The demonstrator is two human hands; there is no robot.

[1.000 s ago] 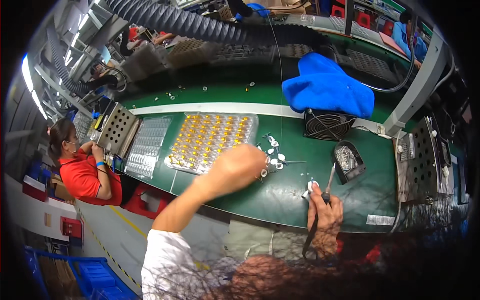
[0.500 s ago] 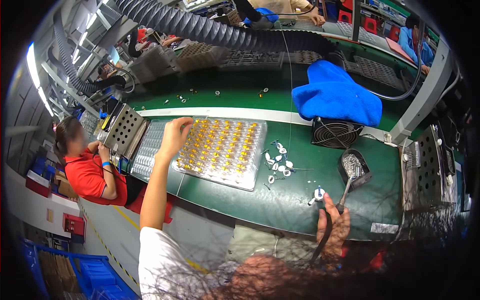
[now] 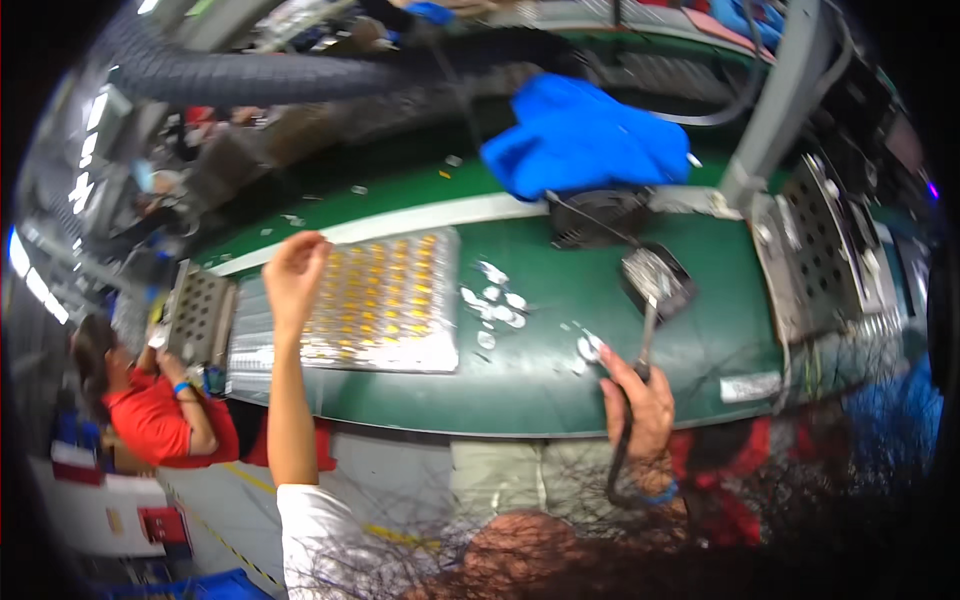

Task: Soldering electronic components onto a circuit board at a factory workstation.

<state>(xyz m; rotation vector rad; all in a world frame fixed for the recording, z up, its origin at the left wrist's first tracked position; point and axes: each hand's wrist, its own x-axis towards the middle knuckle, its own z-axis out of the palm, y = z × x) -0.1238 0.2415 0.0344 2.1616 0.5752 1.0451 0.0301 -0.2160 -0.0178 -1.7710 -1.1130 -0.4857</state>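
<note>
My left hand (image 3: 296, 275) is raised over the upper left of a clear plastic tray (image 3: 430, 357) filled with rows of small yellow-and-clear parts. Its thumb and fingertips are pinched together; blur hides anything between them. At the right, my right hand (image 3: 645, 405) is closed round the handle of a soldering iron (image 3: 649, 330). The iron's metal end reaches into a black tin (image 3: 680, 298) of silvery metal bits. Just beyond my right fingertips, a small white round part (image 3: 588, 348) lies on the green bench (image 3: 530, 390). Several similar white parts (image 3: 492, 293) lie beside the tray.
Behind the tin stands a black fan (image 3: 598, 218) draped with a blue cloth (image 3: 590, 135). A perforated metal box (image 3: 815, 245) is at the right end. Another clear tray (image 3: 250, 325) lies left. A co-worker in red (image 3: 165, 420) stands at the left. A grey duct (image 3: 270, 78) crosses overhead.
The whole view has shifted and blurred, with the bench now further left and higher. My left hand stays by the tray's upper left; my right hand keeps the soldering iron at the tin.
</note>
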